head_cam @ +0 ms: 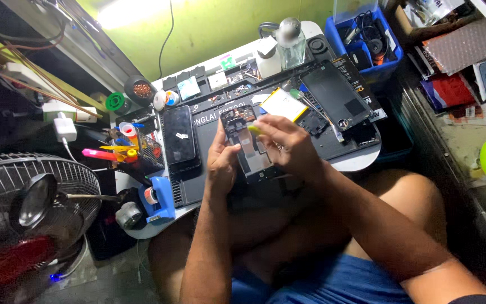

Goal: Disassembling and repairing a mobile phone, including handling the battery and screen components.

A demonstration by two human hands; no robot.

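Black, intact smartphone (179,135) lying face up at the left of the repair mat (209,177). Left hand (222,163) clasping the opened phone frame (248,153) above the desk (361,160), fingers wrapping its left edge. Right hand (288,145) pinching a yellow-green pry tool (253,129) against the frame. Already lying removed further right: yellow battery (283,103), dark screen panel (336,93). Judging by the parts: disassembly well underway, reassembly remaining.
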